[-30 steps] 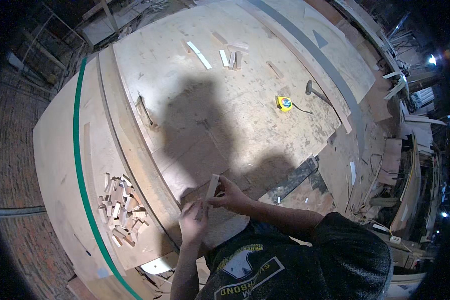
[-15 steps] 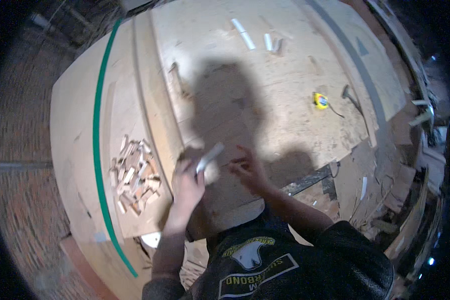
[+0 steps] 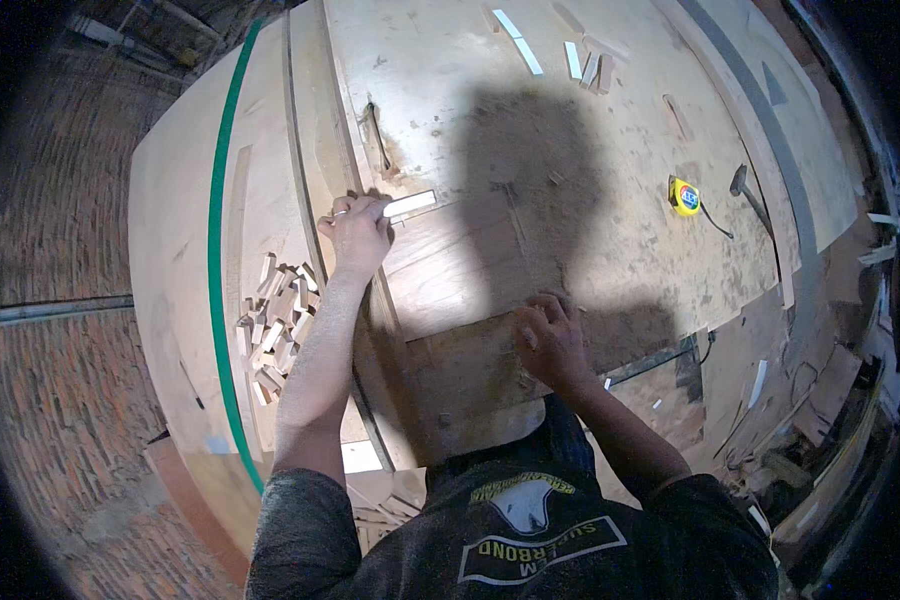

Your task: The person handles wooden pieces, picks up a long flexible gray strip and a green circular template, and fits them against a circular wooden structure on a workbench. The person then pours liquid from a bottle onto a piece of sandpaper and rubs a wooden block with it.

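Note:
My left hand [image 3: 358,235] is closed on a short wood strip [image 3: 410,203] with a bright white face. It holds the strip at its left end, low over the bench beside a long raised wooden rail [image 3: 335,130]. Just below the strip lies a thin brown plywood panel [image 3: 435,270], its left edge along the rail. My right hand [image 3: 550,345] is near the panel's lower right corner. Its fingers are loosely curled and slightly apart, with nothing visible in them.
A pile of small wood blocks [image 3: 280,325] lies left of the rail, near a green strip [image 3: 216,220]. White-faced strips [image 3: 518,42] lie at the far side. A yellow tape measure [image 3: 684,197] and a hammer [image 3: 750,198] are at the right. My head's shadow darkens the middle.
My left hand has moved forward with the wood strip, which has turned to lie nearly level across the view. My right hand has drawn away from it. The view has shifted too.

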{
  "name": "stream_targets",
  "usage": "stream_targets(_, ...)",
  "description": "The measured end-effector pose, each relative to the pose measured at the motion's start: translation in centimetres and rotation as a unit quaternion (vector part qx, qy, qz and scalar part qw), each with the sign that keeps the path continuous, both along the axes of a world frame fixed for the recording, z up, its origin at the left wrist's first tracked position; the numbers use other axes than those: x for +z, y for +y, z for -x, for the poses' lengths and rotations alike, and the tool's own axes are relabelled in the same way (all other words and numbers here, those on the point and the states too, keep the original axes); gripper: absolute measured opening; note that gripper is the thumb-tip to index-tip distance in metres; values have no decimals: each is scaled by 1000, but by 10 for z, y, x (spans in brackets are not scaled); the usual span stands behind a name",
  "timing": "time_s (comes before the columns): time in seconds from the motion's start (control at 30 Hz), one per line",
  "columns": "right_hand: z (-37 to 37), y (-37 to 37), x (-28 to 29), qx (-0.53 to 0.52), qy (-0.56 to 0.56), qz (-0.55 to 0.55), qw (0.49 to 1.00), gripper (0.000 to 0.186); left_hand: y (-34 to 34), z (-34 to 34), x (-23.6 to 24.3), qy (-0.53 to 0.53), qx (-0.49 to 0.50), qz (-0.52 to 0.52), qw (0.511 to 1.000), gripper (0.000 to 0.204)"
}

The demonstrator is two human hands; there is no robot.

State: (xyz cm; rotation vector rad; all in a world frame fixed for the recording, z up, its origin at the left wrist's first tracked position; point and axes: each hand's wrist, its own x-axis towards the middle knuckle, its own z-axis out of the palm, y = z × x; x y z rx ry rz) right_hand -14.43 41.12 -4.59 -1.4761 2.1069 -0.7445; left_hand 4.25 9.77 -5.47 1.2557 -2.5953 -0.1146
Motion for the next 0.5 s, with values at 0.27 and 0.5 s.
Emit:
stream_targets(0.27,-1,-21,-21,7,138,18,990,59,-8,-7,10,-75,-3,-43,996,29)
stream_targets(0.5,-7,-34,-30,8,150,-4,989,66,-14,-10,10,-123,-32,-50,991,22)
